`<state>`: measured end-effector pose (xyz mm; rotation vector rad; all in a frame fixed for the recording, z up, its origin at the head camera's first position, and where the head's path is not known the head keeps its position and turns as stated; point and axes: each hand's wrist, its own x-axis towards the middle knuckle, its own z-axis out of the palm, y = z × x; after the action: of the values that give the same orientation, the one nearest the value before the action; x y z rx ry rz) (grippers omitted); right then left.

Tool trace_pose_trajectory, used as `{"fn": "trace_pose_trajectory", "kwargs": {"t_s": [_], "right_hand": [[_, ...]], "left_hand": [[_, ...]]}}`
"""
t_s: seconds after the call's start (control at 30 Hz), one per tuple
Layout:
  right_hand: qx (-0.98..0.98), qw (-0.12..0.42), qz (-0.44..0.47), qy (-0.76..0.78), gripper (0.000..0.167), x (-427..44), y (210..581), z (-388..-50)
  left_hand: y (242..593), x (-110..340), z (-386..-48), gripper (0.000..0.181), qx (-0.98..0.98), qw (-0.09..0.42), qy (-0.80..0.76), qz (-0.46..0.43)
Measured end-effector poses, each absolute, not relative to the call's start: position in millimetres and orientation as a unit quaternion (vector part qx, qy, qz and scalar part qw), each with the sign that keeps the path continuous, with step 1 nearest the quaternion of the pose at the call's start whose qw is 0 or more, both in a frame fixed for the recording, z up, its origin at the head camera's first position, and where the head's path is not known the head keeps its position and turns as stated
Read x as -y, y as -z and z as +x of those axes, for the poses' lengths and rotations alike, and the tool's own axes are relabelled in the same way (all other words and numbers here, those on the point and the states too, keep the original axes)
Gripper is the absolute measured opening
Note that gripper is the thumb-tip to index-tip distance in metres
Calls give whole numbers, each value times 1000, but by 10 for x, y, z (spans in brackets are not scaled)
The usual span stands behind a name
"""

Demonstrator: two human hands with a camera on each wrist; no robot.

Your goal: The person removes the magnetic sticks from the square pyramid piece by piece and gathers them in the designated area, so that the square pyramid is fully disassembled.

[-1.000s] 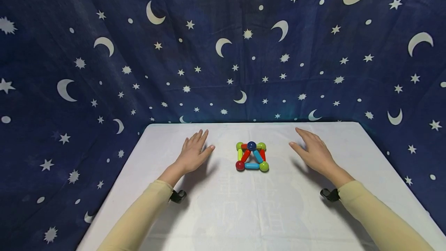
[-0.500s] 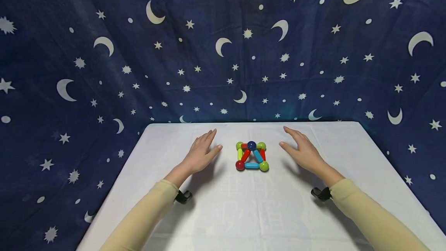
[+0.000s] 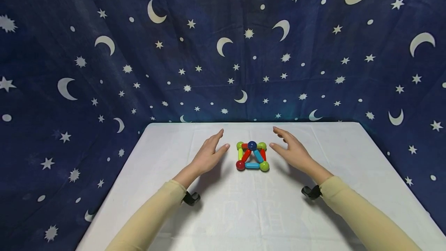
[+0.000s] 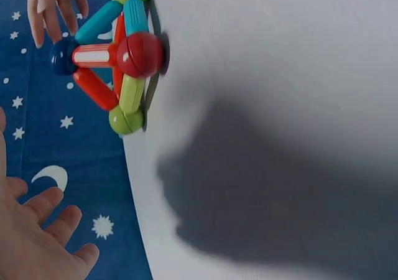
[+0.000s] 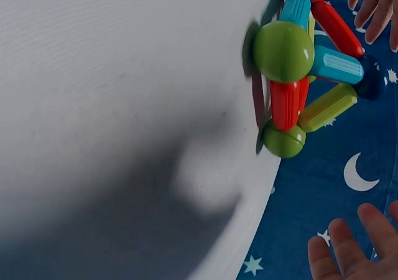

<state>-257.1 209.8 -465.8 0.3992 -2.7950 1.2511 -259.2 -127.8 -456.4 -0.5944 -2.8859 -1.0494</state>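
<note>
A small pyramid of coloured rods and balls stands on the white table, with a dark blue ball [image 3: 252, 145] on top, a red ball [image 3: 240, 165] at its front left corner and a green ball [image 3: 264, 166] at its front right. To its left, the left hand [image 3: 208, 156] hovers with fingers extended, touching nothing. On the other side the right hand [image 3: 294, 153] is likewise raised, fingers loosely spread and empty. The left wrist view shows the red ball [image 4: 140, 55] beyond the left hand [image 4: 38, 236]; in the right wrist view a green ball [image 5: 283, 51] is nearest, above the right hand [image 5: 357, 249].
The white-covered table [image 3: 258, 212] reaches back to a dark blue curtain [image 3: 195, 53] printed with moons and stars, which also rises at both sides. A black camera is strapped at each wrist, and both hands cast shadows on the cloth.
Both hands have moved inward, the left one rightward and the right one leftward, closer to the pyramid. The pyramid stays in place.
</note>
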Motion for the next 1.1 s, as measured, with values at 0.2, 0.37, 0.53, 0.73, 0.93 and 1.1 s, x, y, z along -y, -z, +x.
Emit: {"fn": "trace_pose_trajectory", "kwargs": {"t_s": [0.2,0.37,0.53,0.73,0.93,1.1], "right_hand": [[895,24,142,-423,69,-2005,4692,-2631],[890,17,152,-430,68,-1927,4707,-2661],[889,4,154,-432,66,-1844,4707,-2674],[888,-5,161,-431,66,-1754,4732,-2678],[887,-14,167,-430,63,-1688,4741,-2686],[892,-18,163,-422,58,-1666,4741,-2686]], "left_hand": [[4605,1134,-2585,75,913,-3,366,-183],[4648,1039,-2578,71,901,-16,393,-184],[4685,955,-2576,69,889,-27,418,-185],[4745,845,-2563,59,878,-37,439,-185],[4806,751,-2540,50,868,-44,461,-178],[4845,682,-2533,49,862,-45,478,-164]]}}
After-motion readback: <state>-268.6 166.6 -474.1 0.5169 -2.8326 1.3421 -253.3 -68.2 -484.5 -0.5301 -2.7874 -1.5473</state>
